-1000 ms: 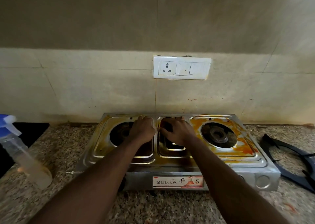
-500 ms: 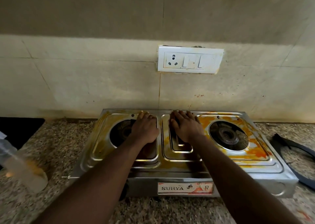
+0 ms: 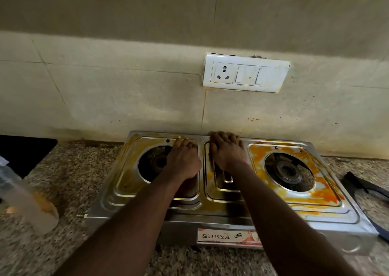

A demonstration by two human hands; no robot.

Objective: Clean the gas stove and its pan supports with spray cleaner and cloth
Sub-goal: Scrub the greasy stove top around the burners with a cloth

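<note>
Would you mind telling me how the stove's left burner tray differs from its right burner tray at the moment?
The right burner tray is smeared with thick, bright orange residue, while the left burner tray shows only a thinner yellowish film. The left hand lies across the left burner tray and hides part of its opening, whereas the right burner tray is uncovered. Both are recessed steel panels with a round opening.

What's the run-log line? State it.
left hand flat on gas stove | right hand likewise | pan support off, at right | spray bottle at left
</note>
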